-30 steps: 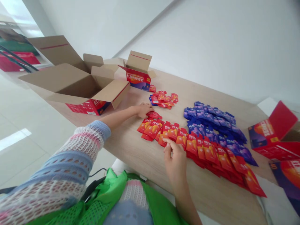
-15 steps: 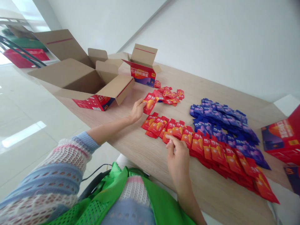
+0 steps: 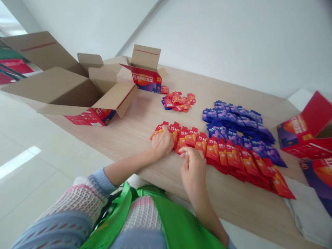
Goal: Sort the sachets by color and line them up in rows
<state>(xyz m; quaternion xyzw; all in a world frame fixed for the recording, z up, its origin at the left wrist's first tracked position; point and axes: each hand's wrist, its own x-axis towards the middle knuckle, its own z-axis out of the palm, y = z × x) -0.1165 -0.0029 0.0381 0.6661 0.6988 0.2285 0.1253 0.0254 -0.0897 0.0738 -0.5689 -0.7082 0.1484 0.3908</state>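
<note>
A long overlapping row of red sachets (image 3: pixel 228 157) runs across the wooden table (image 3: pixel 145 117). My left hand (image 3: pixel 162 141) rests with curled fingers on the red sachets at the row's left end, gripping them. My right hand (image 3: pixel 192 164) is just beside it, fingers pinched at the near edge of the same row. Behind the red row lies a row of blue sachets (image 3: pixel 238 122). A small loose heap of red sachets (image 3: pixel 177 101) sits farther back.
A large open cardboard box (image 3: pixel 77 93) stands at the left of the table. A smaller open red box (image 3: pixel 146 74) is behind the heap. More red and blue boxes (image 3: pixel 303 135) stand at the right edge. A white wall runs along the far side.
My left hand lifted a red sachet from near the heap, then brought it down onto the left end of the red row. My right hand stayed at the row's near edge.
</note>
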